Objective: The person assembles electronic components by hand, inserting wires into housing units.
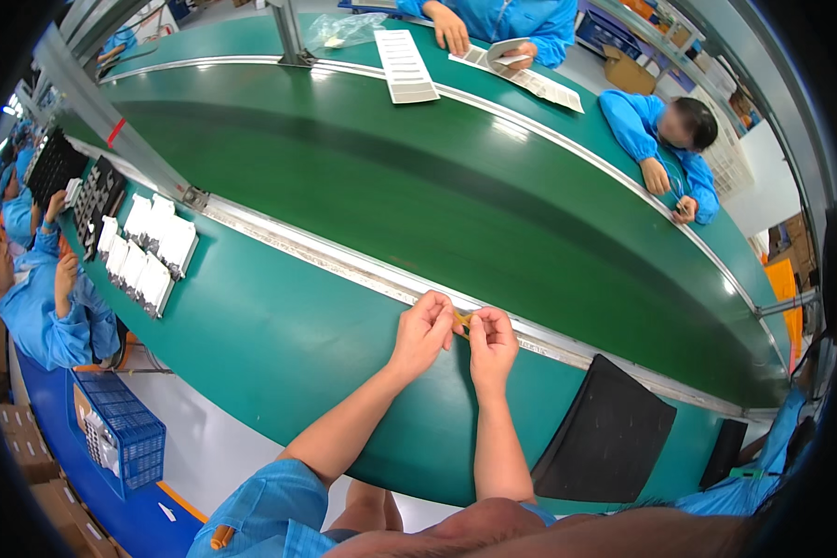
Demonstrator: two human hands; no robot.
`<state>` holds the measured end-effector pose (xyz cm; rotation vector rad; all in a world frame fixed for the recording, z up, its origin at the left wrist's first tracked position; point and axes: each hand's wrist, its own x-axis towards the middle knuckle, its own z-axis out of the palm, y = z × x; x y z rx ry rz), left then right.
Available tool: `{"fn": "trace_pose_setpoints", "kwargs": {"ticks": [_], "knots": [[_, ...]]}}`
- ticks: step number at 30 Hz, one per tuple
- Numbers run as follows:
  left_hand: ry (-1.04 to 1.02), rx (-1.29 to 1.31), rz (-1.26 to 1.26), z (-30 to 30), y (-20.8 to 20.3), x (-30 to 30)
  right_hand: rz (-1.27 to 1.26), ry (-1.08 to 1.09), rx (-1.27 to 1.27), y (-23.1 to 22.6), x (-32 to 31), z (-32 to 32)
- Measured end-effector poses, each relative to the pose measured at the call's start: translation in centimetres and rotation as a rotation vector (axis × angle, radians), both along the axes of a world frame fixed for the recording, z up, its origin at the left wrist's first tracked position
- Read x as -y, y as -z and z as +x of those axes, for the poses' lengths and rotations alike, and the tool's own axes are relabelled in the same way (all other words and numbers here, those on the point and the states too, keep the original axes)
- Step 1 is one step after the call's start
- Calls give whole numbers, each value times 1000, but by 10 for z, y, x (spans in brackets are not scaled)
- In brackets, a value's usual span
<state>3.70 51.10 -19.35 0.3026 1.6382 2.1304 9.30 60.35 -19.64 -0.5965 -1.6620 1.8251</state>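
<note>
I had both hands out over the near green table [279, 335], just short of the metal rail [344, 265] that divides it from the conveyor belt [456, 186]. My left hand [422, 327] and right hand [492, 342] were together, fingertips meeting on a small yellow-orange piece [462, 318] pinched between them. Each hand was clamped on one end, so the piece lay between the two, its long axis running roughly left to right along the rail, though it was too small for me to be sure. Neither hand was nearer; they shared it evenly. A black mat [609, 432] lay well to the right of my right hand, and white cartons [149, 246] stood in rows far to the left. Across the belt, other workers in blue sleeves [628, 121] handled paper sheets [405, 65].
</note>
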Motion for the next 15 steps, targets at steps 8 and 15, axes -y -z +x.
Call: {"fn": "trace_pose_setpoints", "kwargs": {"ticks": [8,15], "knots": [[97,51,26,2,2,2,387,-28,108,1,6,3],[90,120,158,4,-3,-2,334,14,66,-2,-1,3]]}}
